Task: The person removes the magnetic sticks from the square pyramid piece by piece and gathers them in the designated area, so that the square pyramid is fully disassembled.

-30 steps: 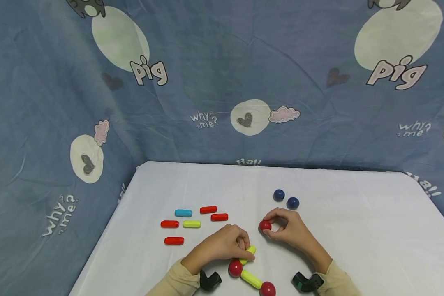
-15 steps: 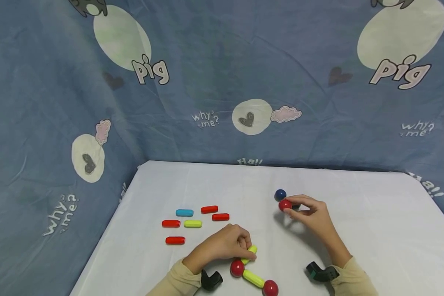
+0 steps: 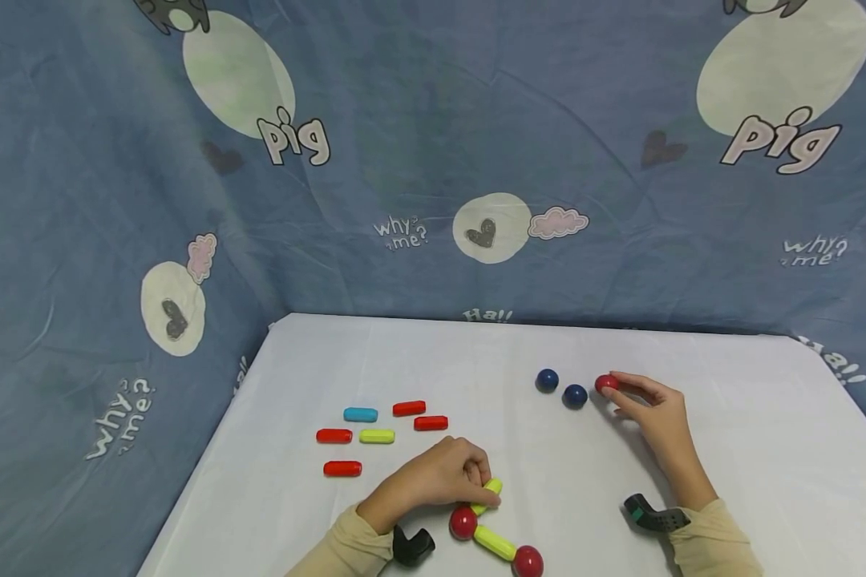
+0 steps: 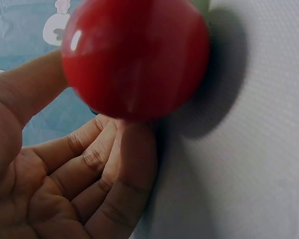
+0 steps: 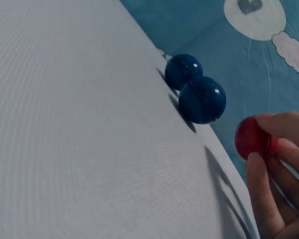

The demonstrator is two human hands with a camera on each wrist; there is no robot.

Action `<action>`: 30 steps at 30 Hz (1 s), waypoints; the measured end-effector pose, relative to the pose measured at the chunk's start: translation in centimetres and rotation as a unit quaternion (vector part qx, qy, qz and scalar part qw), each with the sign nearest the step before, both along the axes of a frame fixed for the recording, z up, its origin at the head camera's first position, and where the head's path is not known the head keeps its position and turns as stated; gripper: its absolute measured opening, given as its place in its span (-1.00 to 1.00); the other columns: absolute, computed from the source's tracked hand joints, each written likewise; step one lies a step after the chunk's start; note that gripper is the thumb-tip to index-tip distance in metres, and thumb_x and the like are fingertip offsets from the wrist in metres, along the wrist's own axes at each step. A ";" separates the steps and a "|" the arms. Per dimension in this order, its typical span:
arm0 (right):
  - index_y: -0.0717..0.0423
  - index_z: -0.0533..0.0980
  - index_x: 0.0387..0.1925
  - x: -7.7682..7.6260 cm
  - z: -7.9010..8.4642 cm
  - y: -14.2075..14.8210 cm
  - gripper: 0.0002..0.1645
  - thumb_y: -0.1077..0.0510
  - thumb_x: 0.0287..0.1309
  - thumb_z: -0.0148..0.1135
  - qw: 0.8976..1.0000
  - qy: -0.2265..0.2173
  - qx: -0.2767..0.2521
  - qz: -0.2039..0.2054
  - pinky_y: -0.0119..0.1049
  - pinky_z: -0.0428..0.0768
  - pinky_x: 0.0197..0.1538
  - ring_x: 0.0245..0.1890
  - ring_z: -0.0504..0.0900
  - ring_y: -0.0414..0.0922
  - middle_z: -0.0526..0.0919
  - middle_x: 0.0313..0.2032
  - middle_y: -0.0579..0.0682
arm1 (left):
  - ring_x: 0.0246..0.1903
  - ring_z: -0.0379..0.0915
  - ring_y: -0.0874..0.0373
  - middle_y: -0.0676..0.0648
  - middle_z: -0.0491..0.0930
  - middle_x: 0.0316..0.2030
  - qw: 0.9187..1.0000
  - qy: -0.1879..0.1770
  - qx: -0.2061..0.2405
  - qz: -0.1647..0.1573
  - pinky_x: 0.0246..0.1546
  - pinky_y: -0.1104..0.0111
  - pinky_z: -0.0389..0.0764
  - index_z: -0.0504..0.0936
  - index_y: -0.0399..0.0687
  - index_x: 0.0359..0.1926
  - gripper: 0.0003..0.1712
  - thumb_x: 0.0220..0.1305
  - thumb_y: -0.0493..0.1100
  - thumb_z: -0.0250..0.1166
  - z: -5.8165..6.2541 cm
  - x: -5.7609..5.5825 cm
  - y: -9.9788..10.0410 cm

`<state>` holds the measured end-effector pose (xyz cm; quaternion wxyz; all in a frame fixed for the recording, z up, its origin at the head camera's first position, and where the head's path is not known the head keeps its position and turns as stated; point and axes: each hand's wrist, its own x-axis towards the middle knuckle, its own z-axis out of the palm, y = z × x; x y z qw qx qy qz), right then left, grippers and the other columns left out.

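Note:
My right hand pinches a small red ball between thumb and fingers, just right of two dark blue balls. In the right wrist view the held red ball hangs beside the blue balls. My left hand grips a yellow-green rod low over the table. That rod meets a red ball, from which a second yellow-green rod runs to another red ball. In the left wrist view the red ball hides most of the gripped rod.
Left of the hands lie several red rods, a blue rod and a loose yellow-green rod. A white cloth covers the table. Behind it hangs a blue printed curtain.
My right hand has carried the red ball right and away from me, past the blue balls, which both show again. My left hand keeps its place on the yellow-green rod.

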<state>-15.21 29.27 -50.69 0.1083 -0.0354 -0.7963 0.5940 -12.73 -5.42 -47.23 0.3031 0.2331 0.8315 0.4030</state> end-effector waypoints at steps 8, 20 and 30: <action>0.33 0.61 0.16 -0.2 -0.6 0.3 -0.41 0.07 0.19 0.52 0.999 -0.034 0.041 0.011 -0.43 0.72 -0.26 -0.23 0.67 -0.55 0.67 -0.22 -0.59 | -0.63 0.30 0.37 0.16 0.48 -0.69 1.000 -0.003 -0.006 0.002 -0.52 0.55 0.27 0.63 0.04 -0.52 -0.74 0.09 -0.08 0.59 -0.1 -0.1 0.1; 0.30 0.62 0.15 -0.1 -0.3 0.1 -0.43 0.07 0.19 0.52 0.998 -0.032 0.056 0.013 -0.49 0.70 -0.23 -0.16 0.61 -0.60 0.66 -0.17 -0.57 | -0.62 0.34 0.39 0.17 0.51 -0.67 1.000 0.004 0.007 -0.002 -0.51 0.56 0.31 0.66 0.04 -0.50 -0.76 0.10 -0.09 0.59 -0.1 -0.1 0.1; 0.28 0.64 0.13 -0.2 -0.5 -0.3 -0.51 0.05 0.29 0.43 0.999 0.002 0.045 -0.020 -0.39 0.71 -0.33 -0.10 0.62 -0.55 0.70 -0.08 -0.51 | -0.50 0.35 0.44 0.12 0.47 -0.46 0.989 0.135 0.065 0.010 -0.46 0.59 0.44 0.75 0.09 -0.28 -0.84 0.13 -0.16 0.58 0.5 0.1 0.6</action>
